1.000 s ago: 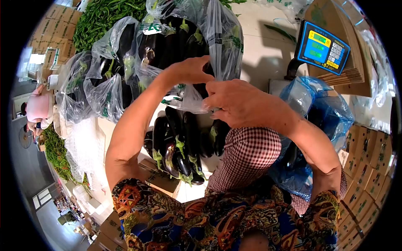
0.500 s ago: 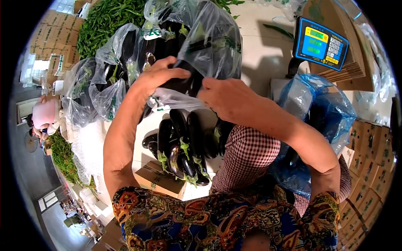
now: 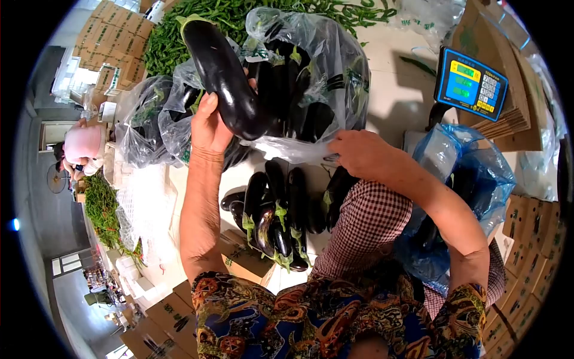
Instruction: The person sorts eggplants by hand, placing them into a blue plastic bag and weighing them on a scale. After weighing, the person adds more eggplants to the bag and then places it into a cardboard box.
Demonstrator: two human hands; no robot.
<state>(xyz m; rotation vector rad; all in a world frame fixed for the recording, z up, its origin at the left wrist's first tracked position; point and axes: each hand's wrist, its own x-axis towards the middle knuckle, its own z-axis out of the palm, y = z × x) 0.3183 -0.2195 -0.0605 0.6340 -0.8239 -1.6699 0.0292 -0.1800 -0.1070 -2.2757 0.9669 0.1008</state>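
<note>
A large dark eggplant (image 3: 222,75) is in my left hand (image 3: 210,125), its green stem end pointing up and left. The fingers wrap round its lower half, partly hidden behind it. My right hand (image 3: 359,154) pinches the edge of a clear plastic bag (image 3: 344,57), which holds several eggplants. Below the bag, between my arms, several more eggplants (image 3: 278,218) lie in a heap on the floor. A blue plastic bag (image 3: 478,149) with dark eggplants inside stands to the right of my right arm.
A scale display (image 3: 472,82) stands at the right, before flattened cardboard (image 3: 514,90). Green peppers (image 3: 173,51) are heaped at the top left. Other clear bags (image 3: 143,134) stand at the left. Stacked cartons (image 3: 529,263) line the lower right. A person in pink (image 3: 85,143) bends at the far left.
My left hand has come up from the bag opening with an eggplant in it. My right hand still holds the bag's edge. The whole view has shifted slightly.
</note>
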